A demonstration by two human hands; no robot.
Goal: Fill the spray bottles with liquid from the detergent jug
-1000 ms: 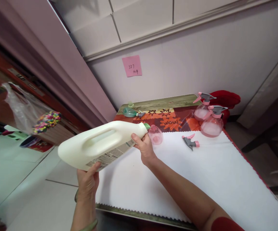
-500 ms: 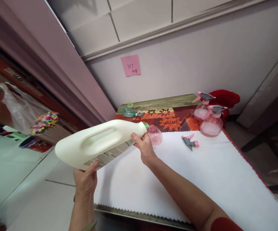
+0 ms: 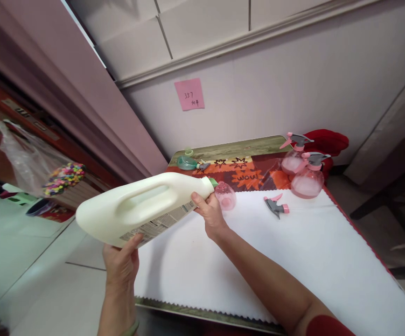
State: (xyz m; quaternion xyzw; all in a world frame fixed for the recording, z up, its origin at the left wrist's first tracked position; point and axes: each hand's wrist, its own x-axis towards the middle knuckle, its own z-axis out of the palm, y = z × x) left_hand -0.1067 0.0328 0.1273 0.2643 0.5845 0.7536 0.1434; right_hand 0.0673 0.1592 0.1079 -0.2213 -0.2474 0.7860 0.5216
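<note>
Both hands hold a large white jug [image 3: 143, 207] on its side in the air, its base end out over the floor [image 3: 31, 280] and its neck end over the near-left corner of the tabletop [image 3: 230, 148]. The left hand [image 3: 120, 261] cups the jug from below near the base, with the fingers wrapped under it and the thumb pressed on the label. The right hand [image 3: 211, 214] has its fingers closed around the neck, just behind the green spout [image 3: 212, 182]. I cannot tell whether that spout is capped.

A small pink bottle [image 3: 226, 196] with no top stands just past the spout, nearly touching it. Its loose spray head [image 3: 275, 205] lies further out from the spout on the white cloth [image 3: 293, 252]. Two pink spray bottles [image 3: 309, 179] stand well beyond that, and a green spray bottle [image 3: 188, 163] lies on its side behind the spout.

The jug looks heavy for a grip this far apart, and the left hand only props it. If the base tips up fast, liquid could surge out, miss the narrow mouth of the pink bottle and soak the cloth. The bottle is light and empty-looking, so a nudge from the spout or the right knuckles could knock it over. If the left hand slips, the base end drops toward the floor.
</note>
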